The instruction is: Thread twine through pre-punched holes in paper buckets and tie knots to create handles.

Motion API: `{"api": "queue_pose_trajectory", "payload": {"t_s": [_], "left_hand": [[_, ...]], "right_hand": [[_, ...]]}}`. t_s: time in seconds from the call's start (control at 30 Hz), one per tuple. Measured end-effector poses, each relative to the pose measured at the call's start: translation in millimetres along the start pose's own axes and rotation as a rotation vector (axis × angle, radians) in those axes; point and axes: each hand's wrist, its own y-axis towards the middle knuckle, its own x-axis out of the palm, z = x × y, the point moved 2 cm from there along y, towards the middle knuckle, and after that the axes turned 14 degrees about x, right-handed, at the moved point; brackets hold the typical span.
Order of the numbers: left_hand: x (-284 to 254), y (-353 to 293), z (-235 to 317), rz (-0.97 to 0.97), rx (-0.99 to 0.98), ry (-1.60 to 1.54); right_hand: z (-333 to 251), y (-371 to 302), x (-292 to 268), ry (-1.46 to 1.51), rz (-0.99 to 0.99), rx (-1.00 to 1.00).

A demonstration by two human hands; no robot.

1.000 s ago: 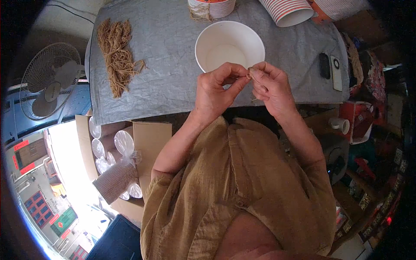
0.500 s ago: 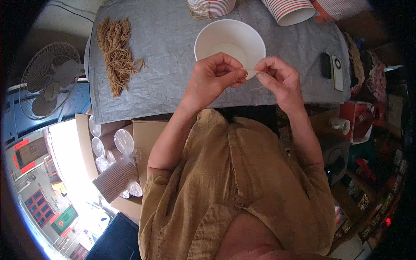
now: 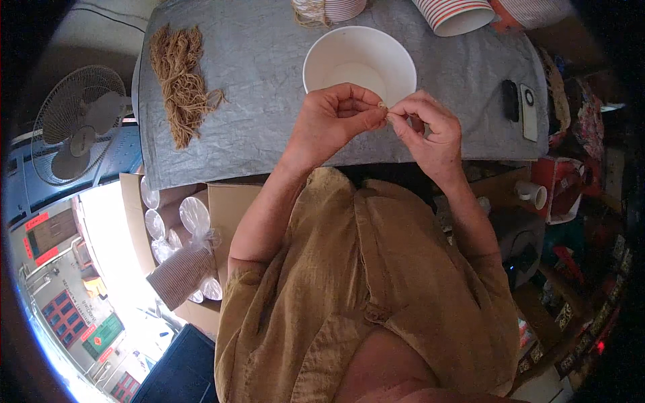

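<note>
My left hand [image 3: 339, 121] and my right hand [image 3: 426, 131] meet above the near rim of a white round tub [image 3: 359, 54]. The fingertips of both are pinched together on a small piece of pale tan twine [image 3: 382, 105]; most of it is hidden by the fingers. Pale material lies in the bottom of the tub, but I cannot make out what it is. A loose bundle of brown twine [image 3: 180, 87], tied round its middle, lies on the grey table cover [image 3: 248, 127] to the left.
Striped paper tubs [image 3: 455, 15] and a twine-wrapped stack [image 3: 339, 9] stand at the far edge. A black case [image 3: 510, 101] and a phone [image 3: 529, 111] lie right. A fan [image 3: 80, 127] stands left; bagged cups [image 3: 181, 272] fill a cardboard box below. A white mug [image 3: 532, 195] sits lower right.
My hands have drawn closer together, and the strand stretched between them is now bunched at the fingertips. The right hand has shifted a little left.
</note>
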Motion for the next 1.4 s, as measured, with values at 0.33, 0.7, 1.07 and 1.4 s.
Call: {"api": "queue_pose_trajectory", "payload": {"t_s": [0.33, 0.7, 1.07, 1.4], "left_hand": [[3.2, 0.6, 3.1, -0.004, 0.005, 0.004], [10.9, -2.4, 2.6, 0.004, 0.032, 0.021], [11.2, -6.4, 1.7, -0.005, 0.053, 0.071], [7.9, -3.8, 3.2, -0.079, 0.047, 0.035]], "right_hand": [[9.4, -2.7, 3.1, 0.301, -0.129, 0.318], [10.0, -4.9, 3.6, 0.499, -0.123, 0.520], [5.9, -7.1, 2.9, 0.531, -0.134, 0.581], [4.2, -2.1, -0.9, 0.645, -0.192, 0.582]]}}
